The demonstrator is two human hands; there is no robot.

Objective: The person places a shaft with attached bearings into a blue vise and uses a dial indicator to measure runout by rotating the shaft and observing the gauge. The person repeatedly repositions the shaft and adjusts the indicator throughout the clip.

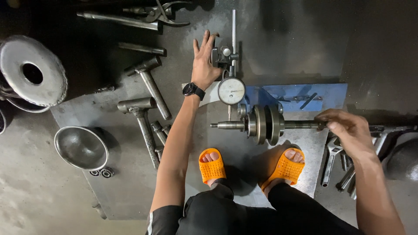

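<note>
A steel crankshaft lies level across a blue stand, its round webs in the middle. My right hand grips the right end of its shaft. A dial gauge on an upright post sits just behind the crank's left half. My left hand, with a black wristwatch, rests flat on the plate beside the gauge's base, fingers spread and touching it.
Two heavy steel hammers lie left of my arm. A metal bowl, small bearings and a round steel disc lie farther left. Pliers lie at the top, wrenches at the right. My orange sandals stand below the crank.
</note>
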